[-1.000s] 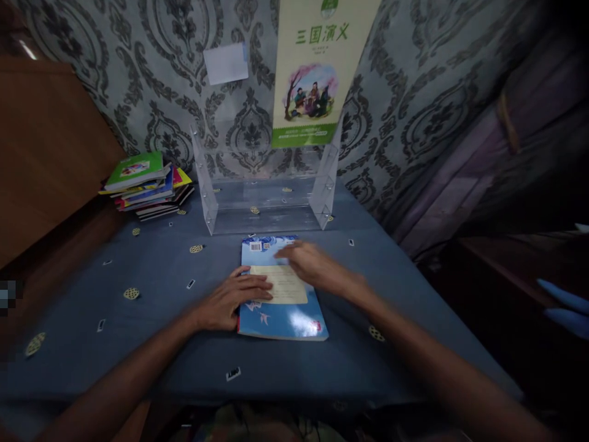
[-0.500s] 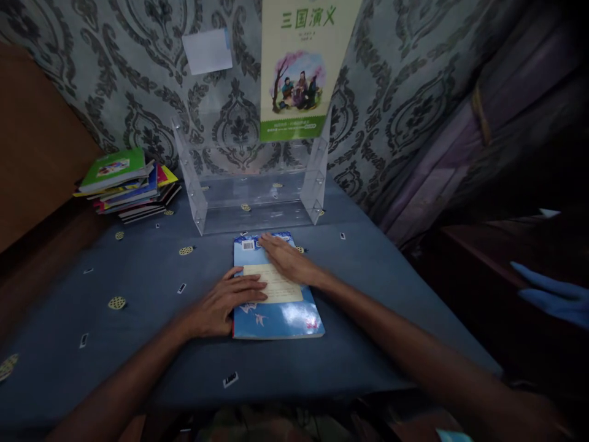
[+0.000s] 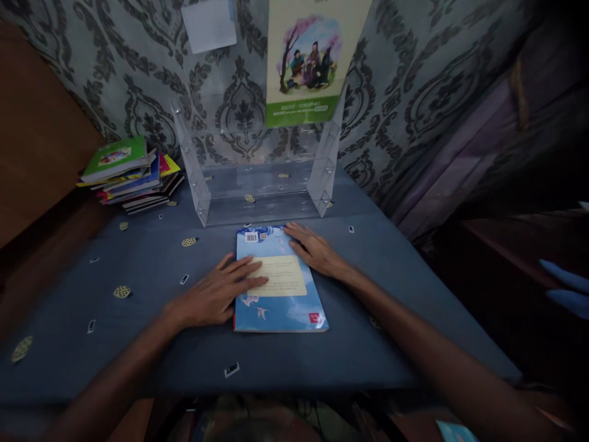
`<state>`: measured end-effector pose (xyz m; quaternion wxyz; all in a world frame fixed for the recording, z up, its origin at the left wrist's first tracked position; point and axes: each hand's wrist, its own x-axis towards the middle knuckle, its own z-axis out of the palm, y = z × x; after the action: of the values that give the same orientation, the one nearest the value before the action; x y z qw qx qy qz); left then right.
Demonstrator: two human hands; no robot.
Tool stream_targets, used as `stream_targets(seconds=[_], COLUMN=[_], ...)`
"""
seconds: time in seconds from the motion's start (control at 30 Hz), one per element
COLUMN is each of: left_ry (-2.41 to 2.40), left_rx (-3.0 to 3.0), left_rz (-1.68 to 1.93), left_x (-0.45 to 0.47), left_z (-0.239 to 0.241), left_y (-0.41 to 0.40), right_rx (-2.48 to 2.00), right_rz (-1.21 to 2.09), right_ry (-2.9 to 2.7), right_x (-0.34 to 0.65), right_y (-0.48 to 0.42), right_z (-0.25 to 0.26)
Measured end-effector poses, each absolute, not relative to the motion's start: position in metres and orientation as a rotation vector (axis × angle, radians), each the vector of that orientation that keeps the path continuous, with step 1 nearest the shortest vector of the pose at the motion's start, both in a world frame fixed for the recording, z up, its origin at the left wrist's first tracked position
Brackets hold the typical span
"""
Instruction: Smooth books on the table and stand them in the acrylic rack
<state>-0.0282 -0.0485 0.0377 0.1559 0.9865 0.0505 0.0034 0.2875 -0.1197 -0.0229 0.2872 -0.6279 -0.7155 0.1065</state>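
Note:
A blue book lies flat on the table with its back cover up, showing a barcode and a cream text panel. My left hand rests over its left edge, fingers spread across the cover. At the upper right edge lies my right hand, fingers stretched out and fingertips on the cover. Behind the book stands a clear acrylic rack. A cream and green book with a picture of seated figures is propped high on it.
A stack of books sits at the back left of the blue patterned tablecloth. Brown wooden furniture borders the left side. A purple curtain hangs at the right, and a white card is up at the back.
My right hand has slid from the middle of the book's cover to its upper right edge. My left hand stays on the left side, its fingers more spread. The view has shifted slightly.

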Motion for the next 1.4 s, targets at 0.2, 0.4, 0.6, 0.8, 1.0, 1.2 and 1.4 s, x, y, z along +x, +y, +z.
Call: stream_targets(seconds=[0.2,0.4,0.6,0.8,1.0,1.2,1.4], left_ry=[0.426,0.543,0.574,0.437,0.371,0.389,0.371], left_rx=[2.815,2.725,2.798,2.884,2.897,2.903,2.939], left_rz=[-0.093,0.149,0.169,0.204,0.19,0.124,0.113], left_x=[-0.044,0.001,-0.005,-0.037,-0.04,0.023,0.095], left_z=[0.058,0.041,0.027,0.039,0.05,0.035,0.024], left_y=[-0.002,0.017,-0.006,-0.045,-0.063,-0.038,-0.028], right_rx=[-1.704,-1.713,-1.716,-1.735,-1.692,-1.589,-1.559], right_rz=[0.23,0.167,0.148,0.169,0.216,0.48,0.533], right_ry=[-1.918,-1.911,-1.905,-1.906,-1.869,-1.715,-1.65], right_x=[0.286,0.283,0.281,0.28,0.281,0.292,0.294], right_y=[-0.118,-0.12,-0.12,-0.121,-0.121,-0.12,-0.119], right_z=[-0.023,-0.021,-0.02,-0.017,-0.013,-0.007,-0.007])
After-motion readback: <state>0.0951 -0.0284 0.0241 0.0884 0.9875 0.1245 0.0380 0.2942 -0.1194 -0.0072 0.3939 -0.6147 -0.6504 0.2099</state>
